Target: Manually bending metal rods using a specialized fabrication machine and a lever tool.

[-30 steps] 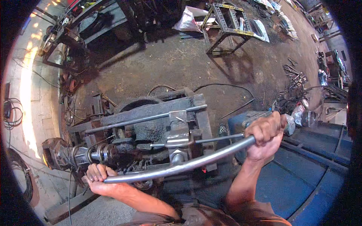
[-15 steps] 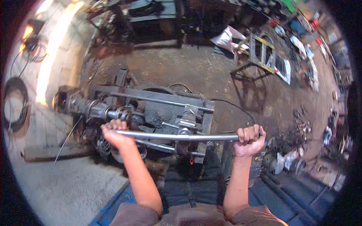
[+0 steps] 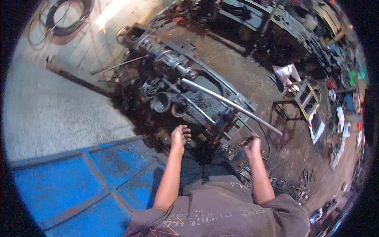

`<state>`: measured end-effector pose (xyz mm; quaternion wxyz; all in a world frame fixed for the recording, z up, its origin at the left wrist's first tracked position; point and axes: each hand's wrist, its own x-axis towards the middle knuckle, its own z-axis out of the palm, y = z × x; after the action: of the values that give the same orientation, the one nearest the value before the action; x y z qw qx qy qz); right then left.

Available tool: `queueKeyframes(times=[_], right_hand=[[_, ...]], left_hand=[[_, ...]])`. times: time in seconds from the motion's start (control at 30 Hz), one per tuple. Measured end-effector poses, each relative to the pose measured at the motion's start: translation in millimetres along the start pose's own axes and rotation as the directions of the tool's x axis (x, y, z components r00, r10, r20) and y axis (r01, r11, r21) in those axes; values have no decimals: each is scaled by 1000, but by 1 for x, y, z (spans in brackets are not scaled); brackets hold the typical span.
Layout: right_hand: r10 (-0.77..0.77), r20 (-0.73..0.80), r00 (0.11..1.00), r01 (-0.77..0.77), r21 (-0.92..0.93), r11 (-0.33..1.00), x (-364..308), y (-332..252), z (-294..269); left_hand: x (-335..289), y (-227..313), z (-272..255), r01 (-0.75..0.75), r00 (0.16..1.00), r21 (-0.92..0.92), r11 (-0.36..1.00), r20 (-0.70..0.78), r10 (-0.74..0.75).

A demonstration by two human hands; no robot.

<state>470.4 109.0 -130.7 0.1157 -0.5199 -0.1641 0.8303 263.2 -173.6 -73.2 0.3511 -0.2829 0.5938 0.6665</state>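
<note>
A long silver metal bar (image 3: 233, 103) lies slantwise across a greasy lathe-like machine (image 3: 169, 59), beyond both my hands. My left hand (image 3: 181, 137) is off the bar, its fingers loosely bent and apart, with nothing seen in it. It hovers near two round metal cups (image 3: 161, 102) on the machine's near side. My right hand (image 3: 251, 146) is below the bar's right end, close to the end of a thin rod. Its fingers are curled in; whether they hold something small is hidden. Thinner rods (image 3: 199, 108) run beside the bar.
Blue metal panels (image 3: 114, 166) lie at the lower left beside a concrete floor (image 3: 59, 114). A metal step stool (image 3: 302, 100) stands on the right, with a white sack (image 3: 286, 74) behind it. A coiled hose (image 3: 69, 17) is at the upper left. Loose metal parts litter the lower right.
Both hands have let go of the silver bar and drawn back toward my body. The bar now rests slanted on the machine. The view has turned to the left.
</note>
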Motion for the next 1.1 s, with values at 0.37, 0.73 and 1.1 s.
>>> queueKeyframes(times=[0.37,0.73,1.1], right_hand=[[-140,321,936,350,-825,444,34,172,188],[-650,-599,468,-359,-801,479,50,233,127],[-501,-439,746,414,-283,865,61,254,103]], left_hand=[[43,75,-80,-80,994,-107,991,71,88],[108,175,-117,35,922,449,893,330,-203],[109,204,-114,-80,859,618,782,441,-260]])
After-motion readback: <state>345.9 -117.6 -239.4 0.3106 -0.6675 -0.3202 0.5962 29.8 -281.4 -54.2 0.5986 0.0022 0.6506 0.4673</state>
